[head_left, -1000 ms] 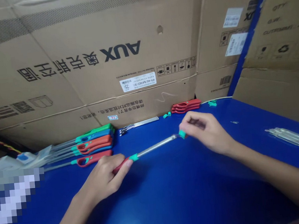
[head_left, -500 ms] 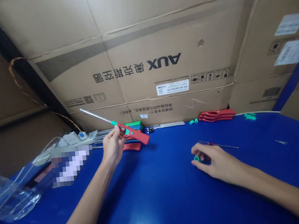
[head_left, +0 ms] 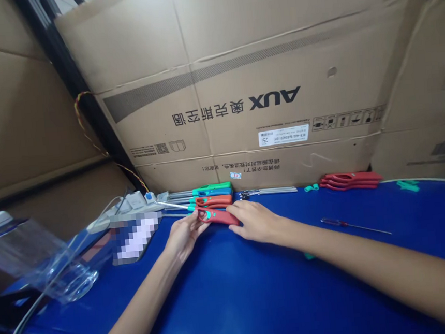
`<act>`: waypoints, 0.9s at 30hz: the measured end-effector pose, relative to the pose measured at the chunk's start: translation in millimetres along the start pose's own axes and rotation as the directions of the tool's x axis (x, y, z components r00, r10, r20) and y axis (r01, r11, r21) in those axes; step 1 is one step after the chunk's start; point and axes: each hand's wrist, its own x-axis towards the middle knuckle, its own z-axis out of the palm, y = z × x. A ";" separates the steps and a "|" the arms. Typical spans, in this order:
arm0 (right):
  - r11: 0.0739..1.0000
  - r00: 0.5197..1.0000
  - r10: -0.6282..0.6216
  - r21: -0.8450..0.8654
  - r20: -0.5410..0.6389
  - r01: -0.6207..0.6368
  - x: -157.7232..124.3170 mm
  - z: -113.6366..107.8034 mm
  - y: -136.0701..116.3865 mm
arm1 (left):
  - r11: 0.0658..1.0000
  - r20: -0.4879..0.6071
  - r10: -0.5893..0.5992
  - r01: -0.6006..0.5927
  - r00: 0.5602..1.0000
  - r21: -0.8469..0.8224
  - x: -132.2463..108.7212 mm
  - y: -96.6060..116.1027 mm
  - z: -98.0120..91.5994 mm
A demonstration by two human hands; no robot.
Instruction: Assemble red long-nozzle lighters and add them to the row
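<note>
My left hand (head_left: 185, 235) pinches a red long-nosed lighter (head_left: 221, 217) near its green trigger and collar. The lighter's metal tube points to the upper left. My right hand (head_left: 253, 219) grips the end of the red handle, fingers closed around it. Right behind lies a row of similar lighters, with an orange lighter (head_left: 215, 202), a blue lighter (head_left: 221, 192) and a green lighter (head_left: 218, 186) showing. A small green piece (head_left: 310, 256) lies on the blue table, partly covered by my right forearm.
Behind stand metal tubes with wires (head_left: 275, 190), two green rings (head_left: 311, 187), stacked red handle shells (head_left: 350, 179) and green parts (head_left: 407, 185). A screwdriver (head_left: 340, 222) lies right. At left are a phone (head_left: 137, 242), power strip (head_left: 114, 218) and clear bottle (head_left: 55, 265). Cardboard (head_left: 231, 93) walls the back.
The red lighter has come down beside the row of lighters. My right hand has let go of the green ring, moved left and gripped the lighter's handle. The view has shifted left.
</note>
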 end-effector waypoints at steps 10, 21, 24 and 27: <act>0.957 0.997 0.078 0.283 -0.015 -0.070 10.2 17.4 22.2 | 0.999 0.007 0.029 -0.029 1.000 0.022 7.1 2.1 -12.7; 0.615 0.978 0.144 0.760 0.154 -0.210 -73.8 -29.0 25.6 | 0.747 0.359 0.341 -0.482 0.869 0.457 -70.8 -22.5 28.4; 0.522 0.963 0.168 0.809 0.212 -0.270 -105.5 -37.6 30.6 | -0.144 0.701 0.599 -0.809 0.387 0.570 -95.2 -28.1 43.8; 0.391 0.954 0.134 0.871 0.267 -0.299 -129.5 -39.5 36.3 | -0.500 0.846 0.471 -0.715 0.249 0.488 -98.7 -32.0 58.5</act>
